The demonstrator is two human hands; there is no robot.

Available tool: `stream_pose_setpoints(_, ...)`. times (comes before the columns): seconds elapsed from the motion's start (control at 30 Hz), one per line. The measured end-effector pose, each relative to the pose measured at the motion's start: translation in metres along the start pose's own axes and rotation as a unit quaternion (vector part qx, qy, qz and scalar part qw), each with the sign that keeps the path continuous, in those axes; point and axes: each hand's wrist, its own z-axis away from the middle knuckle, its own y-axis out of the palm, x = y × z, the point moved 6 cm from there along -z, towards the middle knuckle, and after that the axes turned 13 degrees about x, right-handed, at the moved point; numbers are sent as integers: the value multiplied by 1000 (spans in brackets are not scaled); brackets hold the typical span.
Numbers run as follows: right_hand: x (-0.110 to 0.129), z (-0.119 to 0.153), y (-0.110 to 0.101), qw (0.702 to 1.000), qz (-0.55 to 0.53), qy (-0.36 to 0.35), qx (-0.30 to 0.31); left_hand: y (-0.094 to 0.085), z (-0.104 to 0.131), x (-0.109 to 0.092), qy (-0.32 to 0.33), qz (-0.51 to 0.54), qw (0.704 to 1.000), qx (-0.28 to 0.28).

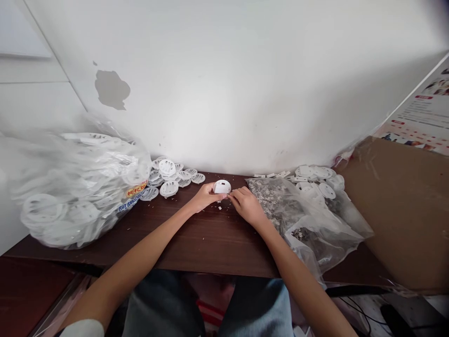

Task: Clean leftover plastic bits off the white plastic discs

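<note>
A white round plastic disc [222,187] with a small dark slot is tilted up above the brown table. My left hand [203,198] is closed on the disc's left and lower edge, thumb in front. Close to the disc's lower right edge, the fingertips of my right hand [247,206] are pinched together; whatever they hold is too small to make out. Tiny white bits lie on the wood just below the disc. To the left, several slotted white discs [169,188] are piled loosely. An opened clear bag of small metal-looking parts [261,194] lies beside my right hand.
A large clear bag of white discs [80,196] stands at the left. More round white pieces [327,190] lie behind and on the right bag. A cardboard sheet [403,210] leans at the right, and a white wall [217,93] rises behind the table [210,248].
</note>
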Motion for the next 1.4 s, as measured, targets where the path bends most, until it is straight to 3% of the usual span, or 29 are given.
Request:
stream_pose_setpoints(0.5,-13,-2,1,971,-235,34,4,0,1,-1,9,-57,998,27)
stream_pose_setpoints(0.83,-12,-2,-2,972,-228,46,18,0,-1,5,-15,25,998,50)
stream_pose_setpoints(1.4,-13,-3,-2,975,-216,41,18,1,-1,1,-5,15,999,48)
